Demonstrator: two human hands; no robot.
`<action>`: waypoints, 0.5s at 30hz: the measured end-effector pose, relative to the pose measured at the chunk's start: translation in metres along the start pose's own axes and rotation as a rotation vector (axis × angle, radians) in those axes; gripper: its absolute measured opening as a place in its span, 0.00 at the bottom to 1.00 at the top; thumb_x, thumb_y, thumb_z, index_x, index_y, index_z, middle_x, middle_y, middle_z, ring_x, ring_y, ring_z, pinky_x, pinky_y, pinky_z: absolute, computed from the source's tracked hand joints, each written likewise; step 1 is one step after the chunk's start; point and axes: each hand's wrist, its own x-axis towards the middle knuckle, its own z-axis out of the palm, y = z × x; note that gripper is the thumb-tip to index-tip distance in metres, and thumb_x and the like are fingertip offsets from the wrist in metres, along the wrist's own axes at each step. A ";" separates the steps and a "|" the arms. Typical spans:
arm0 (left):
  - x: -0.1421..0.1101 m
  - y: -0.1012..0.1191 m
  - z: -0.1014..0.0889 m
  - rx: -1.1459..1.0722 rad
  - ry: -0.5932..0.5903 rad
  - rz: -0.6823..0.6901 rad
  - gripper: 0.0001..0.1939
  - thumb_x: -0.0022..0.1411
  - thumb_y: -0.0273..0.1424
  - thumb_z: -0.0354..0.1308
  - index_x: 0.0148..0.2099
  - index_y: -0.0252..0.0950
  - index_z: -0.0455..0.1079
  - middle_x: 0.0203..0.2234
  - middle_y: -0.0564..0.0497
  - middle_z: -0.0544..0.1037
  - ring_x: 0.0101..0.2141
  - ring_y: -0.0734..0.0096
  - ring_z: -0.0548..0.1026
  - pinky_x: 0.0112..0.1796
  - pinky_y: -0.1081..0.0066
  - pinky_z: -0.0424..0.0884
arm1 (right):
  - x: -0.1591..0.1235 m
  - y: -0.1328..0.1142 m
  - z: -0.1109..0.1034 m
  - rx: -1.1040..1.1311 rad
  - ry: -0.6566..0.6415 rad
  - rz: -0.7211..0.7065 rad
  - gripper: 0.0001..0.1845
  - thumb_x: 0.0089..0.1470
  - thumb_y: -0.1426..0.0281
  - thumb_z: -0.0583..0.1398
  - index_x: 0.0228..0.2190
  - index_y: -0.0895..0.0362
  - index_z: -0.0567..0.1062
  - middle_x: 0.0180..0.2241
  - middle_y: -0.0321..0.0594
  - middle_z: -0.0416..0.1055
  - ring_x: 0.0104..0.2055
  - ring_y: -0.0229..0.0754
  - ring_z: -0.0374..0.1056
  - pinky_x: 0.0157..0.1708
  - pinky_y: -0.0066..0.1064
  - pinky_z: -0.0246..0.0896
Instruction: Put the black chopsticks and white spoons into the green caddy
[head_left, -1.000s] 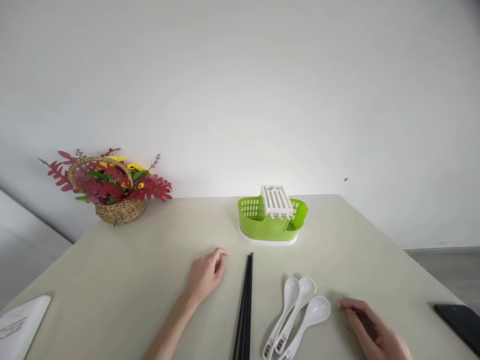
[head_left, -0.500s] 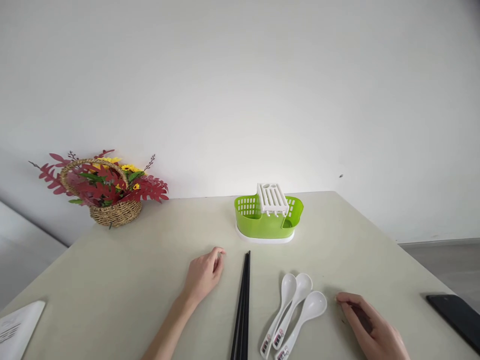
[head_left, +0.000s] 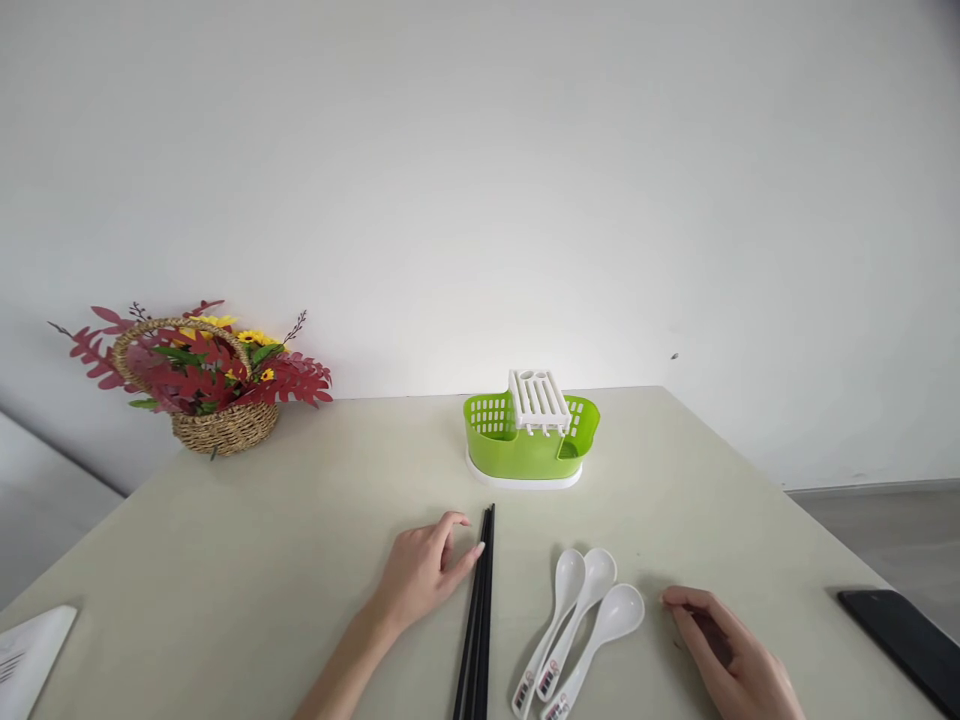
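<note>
A bundle of black chopsticks (head_left: 477,618) lies lengthwise on the pale table (head_left: 262,560). My left hand (head_left: 424,568) rests on the table just left of them, fingers loosely spread, fingertips touching their side. Three white spoons (head_left: 577,625) lie side by side to the right of the chopsticks. My right hand (head_left: 727,655) lies flat on the table right of the spoons, fingers apart, holding nothing. A green cutlery drainer (head_left: 530,440) with a white slotted insert stands further back, in the middle.
A wicker basket of red and yellow flowers (head_left: 202,385) stands at the back left against the wall. A black phone (head_left: 900,635) lies near the right edge. A white paper (head_left: 26,660) lies at the near left corner.
My left hand has slid right until its fingertips touch the chopsticks. The right hand has stayed where it was. The view has shifted slightly.
</note>
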 end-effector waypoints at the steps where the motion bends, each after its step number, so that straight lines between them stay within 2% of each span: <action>1: 0.000 0.000 0.000 0.004 -0.006 0.002 0.18 0.70 0.47 0.51 0.52 0.41 0.68 0.22 0.60 0.70 0.23 0.71 0.71 0.31 0.71 0.63 | 0.000 0.000 0.000 -0.002 0.000 -0.001 0.21 0.59 0.49 0.56 0.41 0.49 0.78 0.44 0.39 0.82 0.40 0.43 0.80 0.36 0.24 0.74; 5: 0.000 -0.001 -0.001 0.012 -0.027 0.003 0.19 0.67 0.46 0.57 0.54 0.41 0.67 0.21 0.61 0.69 0.23 0.71 0.70 0.32 0.71 0.64 | 0.000 0.000 0.000 -0.009 0.014 -0.006 0.20 0.59 0.49 0.56 0.40 0.48 0.78 0.44 0.38 0.82 0.41 0.44 0.80 0.36 0.23 0.74; 15: 0.001 -0.001 -0.002 -0.021 -0.035 -0.017 0.18 0.67 0.44 0.56 0.54 0.42 0.67 0.21 0.62 0.68 0.23 0.72 0.70 0.32 0.70 0.65 | 0.000 -0.004 -0.001 0.010 0.017 -0.005 0.19 0.58 0.50 0.57 0.40 0.48 0.79 0.44 0.39 0.82 0.42 0.45 0.80 0.36 0.24 0.74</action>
